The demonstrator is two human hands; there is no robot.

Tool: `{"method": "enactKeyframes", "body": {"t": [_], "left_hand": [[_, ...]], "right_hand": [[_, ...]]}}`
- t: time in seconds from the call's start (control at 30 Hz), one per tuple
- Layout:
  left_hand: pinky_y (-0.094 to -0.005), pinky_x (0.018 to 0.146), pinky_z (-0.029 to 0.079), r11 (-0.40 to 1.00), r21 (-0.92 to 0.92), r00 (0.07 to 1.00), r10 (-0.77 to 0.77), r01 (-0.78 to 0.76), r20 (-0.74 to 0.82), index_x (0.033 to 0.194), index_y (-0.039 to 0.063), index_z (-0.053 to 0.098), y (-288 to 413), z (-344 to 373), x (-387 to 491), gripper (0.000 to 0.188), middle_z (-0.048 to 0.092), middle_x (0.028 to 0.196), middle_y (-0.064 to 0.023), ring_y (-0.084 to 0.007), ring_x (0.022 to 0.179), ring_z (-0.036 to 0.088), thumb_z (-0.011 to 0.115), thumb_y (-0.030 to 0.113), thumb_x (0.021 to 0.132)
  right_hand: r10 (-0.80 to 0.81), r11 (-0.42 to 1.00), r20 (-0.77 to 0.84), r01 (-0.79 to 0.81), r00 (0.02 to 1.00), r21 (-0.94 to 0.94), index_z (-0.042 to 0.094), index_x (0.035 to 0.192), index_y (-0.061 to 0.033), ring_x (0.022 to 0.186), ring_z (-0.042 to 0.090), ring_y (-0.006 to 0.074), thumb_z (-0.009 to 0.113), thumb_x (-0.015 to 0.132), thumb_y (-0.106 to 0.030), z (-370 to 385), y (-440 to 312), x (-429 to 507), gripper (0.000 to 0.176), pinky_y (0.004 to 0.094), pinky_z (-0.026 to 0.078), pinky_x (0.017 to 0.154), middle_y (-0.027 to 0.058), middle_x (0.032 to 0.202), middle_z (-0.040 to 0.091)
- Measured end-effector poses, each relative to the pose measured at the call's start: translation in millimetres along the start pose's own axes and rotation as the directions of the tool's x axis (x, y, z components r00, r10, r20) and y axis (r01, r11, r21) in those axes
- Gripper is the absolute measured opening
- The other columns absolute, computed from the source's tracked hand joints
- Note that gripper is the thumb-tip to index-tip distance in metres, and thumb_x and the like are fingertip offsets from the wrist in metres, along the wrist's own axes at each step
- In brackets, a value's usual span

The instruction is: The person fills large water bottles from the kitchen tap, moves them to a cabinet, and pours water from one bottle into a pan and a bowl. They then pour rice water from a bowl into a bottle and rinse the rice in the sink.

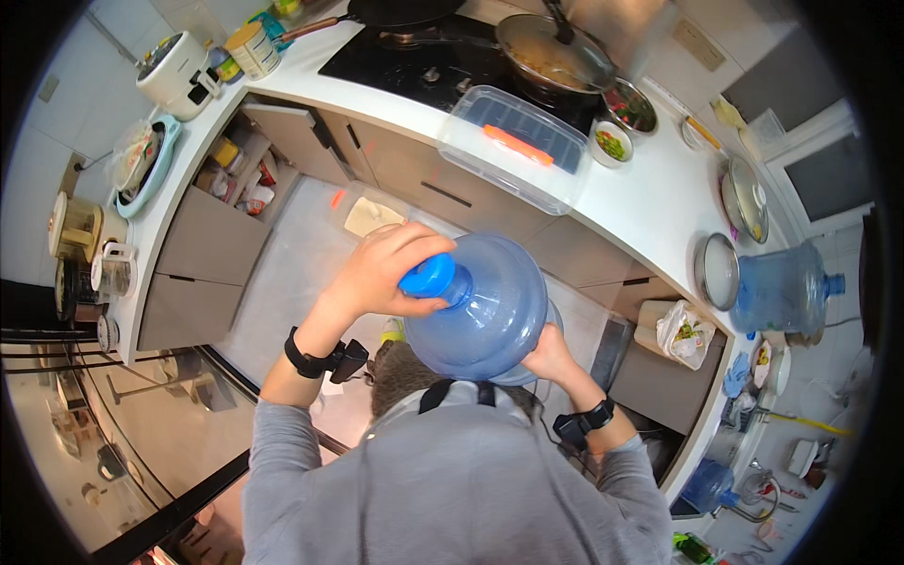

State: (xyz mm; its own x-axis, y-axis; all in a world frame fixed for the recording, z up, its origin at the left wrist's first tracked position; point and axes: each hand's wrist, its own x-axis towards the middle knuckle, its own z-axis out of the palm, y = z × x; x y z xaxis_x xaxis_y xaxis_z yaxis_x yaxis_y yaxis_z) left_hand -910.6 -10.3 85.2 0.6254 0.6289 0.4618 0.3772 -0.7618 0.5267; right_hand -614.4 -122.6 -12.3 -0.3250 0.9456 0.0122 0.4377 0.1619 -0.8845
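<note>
A large translucent blue water jug (pixel 487 311) is held tilted in front of my body, its neck towards the left. My left hand (pixel 395 272) grips the blue cap (pixel 428 275) at the neck, with fingers over the top and thumb below. Around the jug's right side, near its lower part, my right hand (pixel 549 353) is closed; its fingertips are partly hidden behind the plastic. I cannot tell whether the cap is loose.
A white counter (pixel 635 191) curves around with a lidded pan (pixel 554 53) on the cooktop and a clear plastic lid (pixel 515 148) over its edge. A cabinet door (pixel 296 138) stands open at the left. On the floor lies a plastic container (pixel 371 212). Another water jug (pixel 780 289) is at the right.
</note>
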Motion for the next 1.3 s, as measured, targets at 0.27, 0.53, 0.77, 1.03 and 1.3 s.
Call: {"method": "enactKeyframes", "body": {"t": [0.27, 0.53, 0.77, 1.03, 1.3], "left_hand": [[-0.044, 0.095, 0.043, 0.995, -0.067, 0.974, -0.082, 0.07, -0.211, 0.13, 0.011, 0.051, -75, -53, -51, 0.073, 0.051, 0.131, -0.0155, -0.034, 0.108, 0.058, 0.077, 0.041, 0.069], [-0.0447, 0.089, 0.045, 0.74, 0.17, 0.689, -0.67, 0.651, 0.278, 0.107, 0.011, 0.066, -86, -41, -295, 0.043, 0.063, 0.113, -0.0154, -0.0342, 0.097, 0.061, 0.071, 0.034, 0.071], [-0.0391, 0.097, 0.043, 0.066, 0.481, -0.322, -0.663, 0.874, 0.676, 0.114, 0.015, 0.068, -7, 24, -473, 0.061, 0.064, 0.119, -0.0131, -0.0321, 0.111, 0.059, 0.058, 0.063, 0.078], [-0.0417, 0.083, 0.05, 0.111, -0.016, 0.099, -0.939, 0.994, -0.33, 0.116, 0.003, 0.06, -202, 12, -462, 0.042, 0.065, 0.104, -0.0191, -0.0344, 0.096, 0.063, 0.059, 0.033, 0.087], [-0.0381, 0.078, 0.05, 0.412, 0.098, 0.423, -0.872, 0.906, -0.245, 0.115, 0.005, 0.06, -148, -93, -269, 0.03, 0.063, 0.11, -0.0135, -0.0281, 0.095, 0.063, 0.058, 0.021, 0.09]], "right_hand": [[0.066, 0.997, -0.077, -0.063, 0.995, 0.041, 0.067, 0.096, -0.0013, 0.085, 0.068, 0.0263, 0.069, 0.073, -0.009, 46, -34, 87, 0.024, 0.0339, 0.052, 0.076, 0.0143, 0.091, 0.07], [-0.019, 0.999, 0.121, 0.024, 0.992, -0.038, 0.066, 0.093, -0.0008, 0.084, 0.068, 0.0246, 0.068, 0.073, -0.007, 49, -33, 129, 0.021, 0.0346, 0.052, 0.074, 0.0128, 0.089, 0.07], [-0.032, 0.999, -0.144, 0.033, 0.989, 0.001, 0.065, 0.095, 0.003, 0.086, 0.067, 0.0252, 0.069, 0.073, -0.008, 47, -47, 136, 0.026, 0.0355, 0.05, 0.079, 0.0156, 0.092, 0.07], [0.129, 0.991, -0.123, -0.132, 0.984, -0.019, 0.054, 0.116, 0.0048, 0.104, 0.058, 0.0235, 0.069, 0.078, -0.014, 28, -16, 115, 0.044, 0.0359, 0.044, 0.092, 0.0154, 0.112, 0.061], [0.19, 0.981, -0.106, -0.184, 0.976, 0.059, 0.052, 0.118, 0.0046, 0.104, 0.058, 0.0226, 0.071, 0.076, -0.012, 27, -11, 104, 0.049, 0.0361, 0.043, 0.094, 0.0147, 0.114, 0.06]]}}
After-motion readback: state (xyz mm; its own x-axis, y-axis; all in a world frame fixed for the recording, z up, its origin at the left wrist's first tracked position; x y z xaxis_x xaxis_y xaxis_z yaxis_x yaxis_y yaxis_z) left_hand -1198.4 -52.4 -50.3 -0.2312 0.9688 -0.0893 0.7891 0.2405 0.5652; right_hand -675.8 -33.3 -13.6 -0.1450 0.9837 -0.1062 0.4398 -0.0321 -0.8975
